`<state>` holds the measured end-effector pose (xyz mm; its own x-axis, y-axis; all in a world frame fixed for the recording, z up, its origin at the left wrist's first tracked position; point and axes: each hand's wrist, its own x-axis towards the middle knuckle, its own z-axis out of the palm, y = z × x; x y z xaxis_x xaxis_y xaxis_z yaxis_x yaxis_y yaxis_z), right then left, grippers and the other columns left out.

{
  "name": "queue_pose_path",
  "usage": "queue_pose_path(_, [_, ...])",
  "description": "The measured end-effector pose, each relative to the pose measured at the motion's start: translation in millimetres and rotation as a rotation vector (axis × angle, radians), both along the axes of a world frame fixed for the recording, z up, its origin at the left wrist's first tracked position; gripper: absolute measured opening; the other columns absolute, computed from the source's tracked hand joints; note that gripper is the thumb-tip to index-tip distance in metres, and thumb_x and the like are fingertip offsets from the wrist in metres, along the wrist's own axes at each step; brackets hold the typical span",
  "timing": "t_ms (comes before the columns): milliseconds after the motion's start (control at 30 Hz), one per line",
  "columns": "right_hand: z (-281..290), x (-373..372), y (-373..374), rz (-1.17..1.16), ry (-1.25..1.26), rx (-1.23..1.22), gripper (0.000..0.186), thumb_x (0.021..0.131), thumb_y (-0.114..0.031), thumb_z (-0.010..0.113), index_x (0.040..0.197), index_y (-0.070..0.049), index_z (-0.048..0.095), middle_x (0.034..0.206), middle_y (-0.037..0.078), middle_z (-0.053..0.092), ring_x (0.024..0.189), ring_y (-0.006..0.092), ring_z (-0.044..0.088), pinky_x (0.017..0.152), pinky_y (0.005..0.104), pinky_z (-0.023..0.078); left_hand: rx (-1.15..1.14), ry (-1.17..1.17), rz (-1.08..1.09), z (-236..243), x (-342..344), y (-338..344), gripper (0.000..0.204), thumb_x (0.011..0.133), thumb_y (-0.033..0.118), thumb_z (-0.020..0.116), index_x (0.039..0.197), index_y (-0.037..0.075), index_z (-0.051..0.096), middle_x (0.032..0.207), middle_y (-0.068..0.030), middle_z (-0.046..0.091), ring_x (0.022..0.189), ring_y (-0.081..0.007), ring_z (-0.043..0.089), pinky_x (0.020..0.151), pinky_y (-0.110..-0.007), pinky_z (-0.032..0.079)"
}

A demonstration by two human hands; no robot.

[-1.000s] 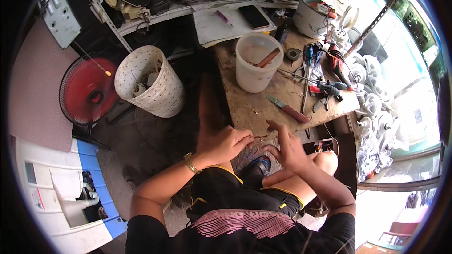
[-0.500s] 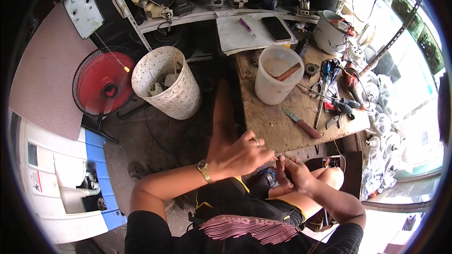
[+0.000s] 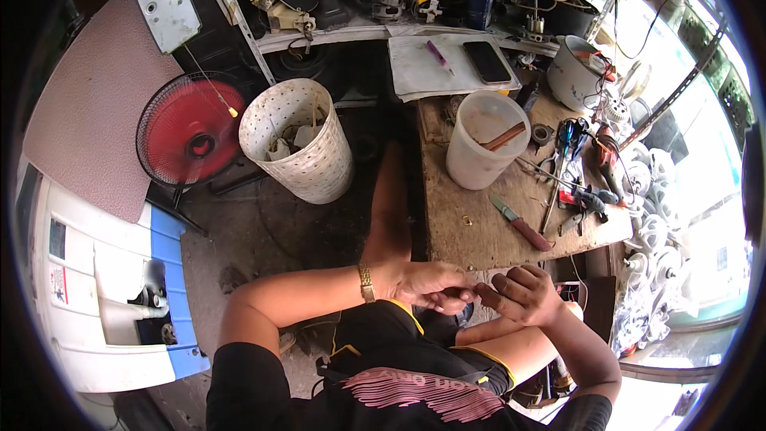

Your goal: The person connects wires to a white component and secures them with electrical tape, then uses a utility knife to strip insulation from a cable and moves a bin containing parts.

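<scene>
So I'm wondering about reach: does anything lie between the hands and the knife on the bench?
Nothing visible does. Bare wood separates the right hand and left hand from the red-handled knife; the plastic bucket stands farther back.

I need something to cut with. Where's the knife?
The knife lies on the wooden workbench, ahead of the right hand, between the white plastic bucket and the pile of hand tools.

Daylight glare from the right, dim shelves — fisheye-bent, dark rim
</scene>
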<state>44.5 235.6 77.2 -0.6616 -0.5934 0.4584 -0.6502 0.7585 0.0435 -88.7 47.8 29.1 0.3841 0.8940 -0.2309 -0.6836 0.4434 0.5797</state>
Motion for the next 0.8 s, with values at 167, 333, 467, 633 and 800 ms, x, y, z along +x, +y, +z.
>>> queue_pose_path(167, [8.7, -3.7, 5.9, 0.003, -0.033, -0.057, 0.052, 0.064, -0.057, 0.072, 0.081, -0.009, 0.062, 0.069, 0.001, 0.053, 0.055, 0.0165, 0.053, 0.049, 0.0288, 0.043, 0.043, -0.175, -0.025, 16.3, 8.9, -6.1, 0.032, 0.100, 0.029, 0.043, 0.073, 0.012, 0.046, 0.054, 0.0071, 0.028, 0.049, -0.0061, 0.022, 0.050, -0.024, 0.021])
queue_pose_path(333, [-33.4, 10.1, -1.2, -0.151, -0.411, -0.575, 0.040, 0.077, -0.047, 0.069, 0.071, -0.009, 0.057, 0.057, 0.006, 0.048, 0.046, 0.0197, 0.048, 0.045, 0.0289, 0.039, 0.311, 0.713, 0.039, 16.7, -5.0, 0.5, 0.031, 0.099, 0.025, 0.045, 0.070, 0.012, 0.047, 0.057, 0.0047, 0.039, 0.053, -0.0087, 0.037, 0.056, -0.026, 0.030])
queue_pose_path(467, [-39.0, 16.5, -18.5, -0.418, -0.815, -0.999, 0.031, 0.091, -0.036, 0.059, 0.083, -0.006, 0.057, 0.059, 0.009, 0.048, 0.051, 0.0194, 0.051, 0.049, 0.0309, 0.042, 1.040, 2.118, 0.384, 22.7, -22.3, 1.5, 0.025, 0.092, 0.018, 0.052, 0.070, 0.007, 0.055, 0.059, -0.0038, 0.055, 0.063, -0.0228, 0.058, 0.075, -0.038, 0.040])
queue_pose_path(633, [-12.5, -0.7, 12.7, -0.320, -0.102, -0.249, 0.053, 0.070, -0.047, 0.072, 0.102, -0.006, 0.062, 0.082, 0.008, 0.055, 0.064, 0.0233, 0.053, 0.055, 0.0311, 0.045, 0.467, 1.223, 0.241, 17.4, -21.1, 6.4, 0.024, 0.096, 0.020, 0.048, 0.077, 0.008, 0.057, 0.061, 0.0007, 0.048, 0.052, -0.0121, 0.042, 0.053, -0.026, 0.033])
queue_pose_path(800, [1.2, -1.7, 28.6, -0.044, 0.087, -0.044, 0.064, 0.057, -0.064, 0.072, 0.090, -0.010, 0.064, 0.082, 0.003, 0.056, 0.062, 0.0167, 0.051, 0.050, 0.0277, 0.039, 0.112, 0.227, -0.083, 27.2, -16.4, 12.2, 0.035, 0.102, 0.031, 0.041, 0.081, 0.005, 0.051, 0.060, 0.0046, 0.038, 0.051, -0.0070, 0.031, 0.050, -0.023, 0.028])
